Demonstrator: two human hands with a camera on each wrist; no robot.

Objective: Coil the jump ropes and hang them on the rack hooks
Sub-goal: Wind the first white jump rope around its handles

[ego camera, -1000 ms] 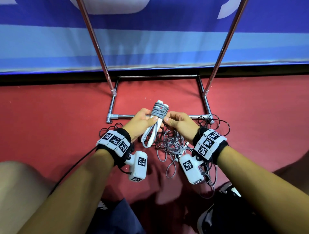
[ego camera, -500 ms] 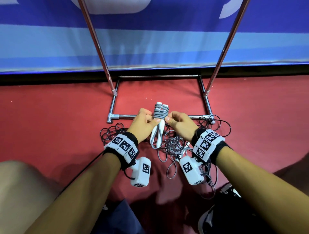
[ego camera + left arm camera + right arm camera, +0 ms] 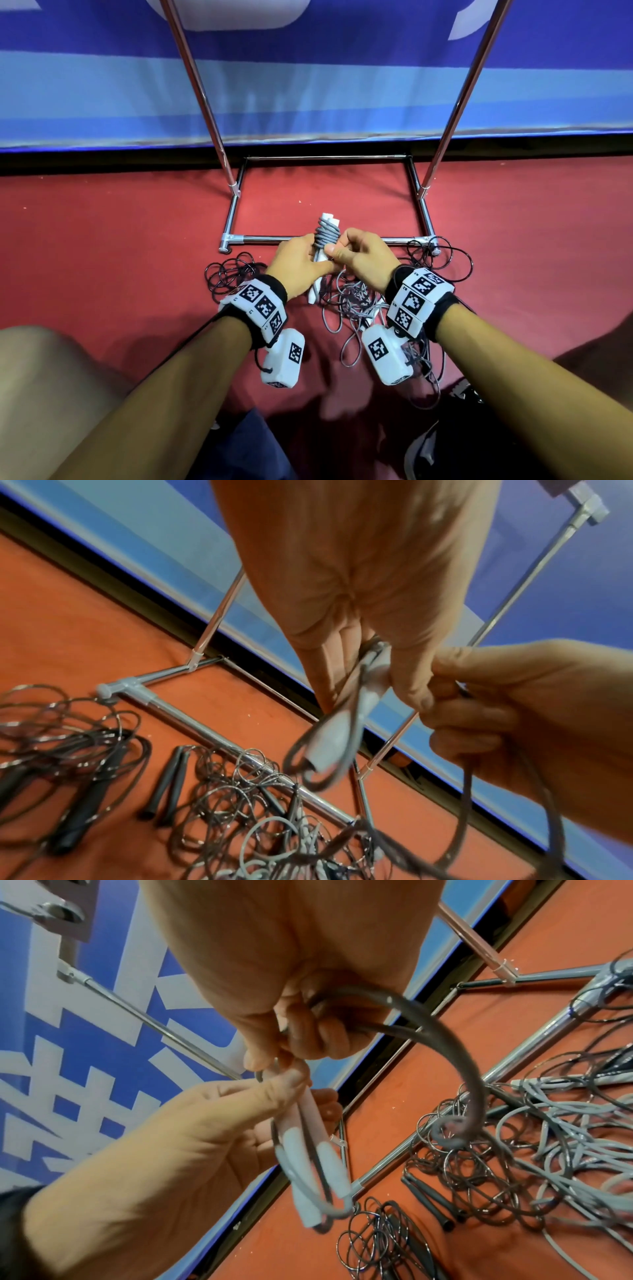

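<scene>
Above the red floor, near the rack base (image 3: 325,239), the left hand (image 3: 297,263) grips white jump-rope handles (image 3: 328,222); the right hand (image 3: 363,257) pinches grey cord (image 3: 455,1047). Wraps should go snug and even.

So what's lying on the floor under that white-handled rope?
Under the rope, a tangle of loose grey cords on the red floor; the hands cover part of it.

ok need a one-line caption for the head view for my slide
Left hand holds two white handles while right hand wraps grey rope around them, above tangled ropes by the rack base.
</scene>
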